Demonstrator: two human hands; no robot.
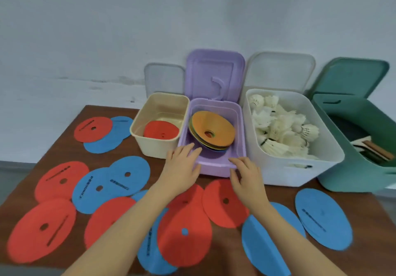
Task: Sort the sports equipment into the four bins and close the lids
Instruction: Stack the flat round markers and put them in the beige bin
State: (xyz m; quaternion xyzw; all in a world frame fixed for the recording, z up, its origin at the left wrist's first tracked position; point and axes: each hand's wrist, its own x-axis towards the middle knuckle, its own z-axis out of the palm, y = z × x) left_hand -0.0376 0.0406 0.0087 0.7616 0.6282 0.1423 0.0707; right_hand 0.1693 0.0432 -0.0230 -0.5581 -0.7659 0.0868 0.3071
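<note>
Four open bins stand in a row at the table's back. The cream bin (150,145) holds one red flat disc (160,130). The purple bin (214,168) holds a stack of cone discs topped by an orange one (212,130). The white bin (300,168) is full of shuttlecocks (280,130). The green bin (353,168) holds wooden-handled paddles (375,149). My left hand (182,164) rests open on the purple bin's front left rim. My right hand (246,172) hovers open at its front right corner. Several red discs (184,228) and blue discs (323,218) lie loose on the table.
Each bin's lid stands upright behind it against the grey wall: a clear lid (164,78), a purple lid (214,74), a white lid (278,70) and a green lid (351,76). The brown table (227,254) ends at the left and right edges of the disc spread.
</note>
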